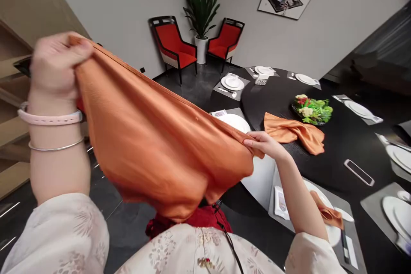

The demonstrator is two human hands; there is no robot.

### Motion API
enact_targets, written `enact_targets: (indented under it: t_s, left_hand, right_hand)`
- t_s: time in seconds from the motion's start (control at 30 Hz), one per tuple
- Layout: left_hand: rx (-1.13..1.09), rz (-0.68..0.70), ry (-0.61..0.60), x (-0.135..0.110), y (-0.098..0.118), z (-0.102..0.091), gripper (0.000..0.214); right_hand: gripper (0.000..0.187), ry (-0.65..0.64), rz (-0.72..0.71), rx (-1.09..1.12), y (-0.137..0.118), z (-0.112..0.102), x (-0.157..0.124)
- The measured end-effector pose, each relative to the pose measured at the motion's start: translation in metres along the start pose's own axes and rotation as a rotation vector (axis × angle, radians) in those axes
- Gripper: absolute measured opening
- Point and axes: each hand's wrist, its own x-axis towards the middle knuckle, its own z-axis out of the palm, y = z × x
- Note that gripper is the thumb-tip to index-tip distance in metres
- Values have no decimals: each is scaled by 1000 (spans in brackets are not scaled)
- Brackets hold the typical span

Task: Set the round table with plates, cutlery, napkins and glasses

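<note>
While left hand (59, 66) clenches corner of orange napkin (160, 137); right hand (265, 144) pinches opposite corner; fabric sags between both.

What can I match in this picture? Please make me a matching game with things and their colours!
Things:
1. Cloth
2. Chairs
3. Plant
4. Wristband

Colours:
A. Red
B. Pink
C. Orange
D. Green

Right pairs: 1-C, 2-A, 3-D, 4-B
</note>
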Motion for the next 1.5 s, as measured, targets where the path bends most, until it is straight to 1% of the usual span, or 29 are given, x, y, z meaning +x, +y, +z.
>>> enact_targets:
  t_s: [0.07,0.1,0.13,0.17,0.23,0.3,0.37,0.4,0.47,0.53,0.6,0.63,0.67,0.73,0.77,0.8,0.87,0.9,0.93,0.97,1.0,1.03,1.1,1.17,1.23,1.3,1.37,1.43,1.5]
  left_hand:
    - [-23,-175,-77,16,-39,-20,27]
    - [-17,-272,-89,21,-60,-27,24]
    - [-2,-351,-67,23,-80,-32,20]
    - [16,-413,-40,20,-97,-34,18]
    - [-21,-428,-10,0,-122,-26,17]
    - [-49,-436,-78,-33,-133,-5,17]
    - [-136,-487,-290,-70,-135,22,16]
    - [-158,-498,-346,-86,-135,35,17]
    - [-256,-534,-426,-107,-136,53,17]
    - [-349,-529,-540,-112,-140,56,16]
    - [-362,-479,-666,-103,-146,48,23]
    - [-314,-428,-678,-94,-151,43,29]
    - [-230,-355,-659,-84,-155,39,35]
    - [-12,-138,-610,-59,-168,40,47]
    - [78,-8,-645,-46,-176,45,50]
    - [139,117,-738,-33,-186,54,51]
    - [184,303,-1006,-8,-211,77,40]
    - [198,353,-1118,4,-225,89,31]
    - [218,376,-1201,16,-239,100,22]
    - [245,372,-1249,28,-250,109,14]
    - [272,347,-1267,39,-259,116,9]
    - [286,313,-1270,51,-265,121,8]
    - [265,241,-1240,74,-267,127,9]
    - [210,210,-1194,93,-260,130,9]
    - [154,180,-1110,108,-248,135,14]
    - [100,127,-976,118,-239,140,16]
    - [42,80,-828,121,-235,146,15]
    - [-4,73,-706,119,-237,149,12]
    - [-18,85,-630,110,-245,146,9]
  right_hand:
    - [35,119,-36,75,-2,3,47]
    - [35,182,-51,104,-4,7,73]
    - [35,231,-56,139,-8,15,99]
    - [35,269,-56,186,-14,26,124]
    - [34,325,-63,313,-28,59,171]
    - [36,344,-83,428,-47,103,210]
    - [37,274,-101,448,-66,147,239]
    - [37,212,-115,408,-74,166,250]
    - [36,139,-173,210,-88,193,265]
    - [30,164,-267,-78,-97,202,271]
    - [23,189,-345,-315,-101,195,271]
    - [21,167,-375,-391,-102,189,270]
    - [20,121,-403,-444,-104,181,268]
    - [23,9,-451,-533,-107,165,266]
    - [23,-51,-469,-575,-109,158,266]
    - [24,-112,-483,-610,-110,150,266]
    - [26,-195,-498,-649,-111,132,267]
    - [25,-206,-491,-656,-109,121,268]
    - [23,-188,-472,-658,-106,108,269]
    - [21,-145,-438,-661,-101,93,271]
    - [19,-87,-394,-664,-95,76,272]
    - [18,-28,-350,-664,-89,59,273]
    - [22,69,-294,-654,-77,26,275]
    - [26,147,-289,-644,-72,-2,277]
    - [27,248,-303,-665,-72,-22,282]
    - [26,351,-319,-696,-77,-36,288]
    - [27,421,-345,-698,-80,-44,295]
    - [30,436,-374,-664,-78,-47,300]
    - [32,411,-388,-621,-68,-41,303]
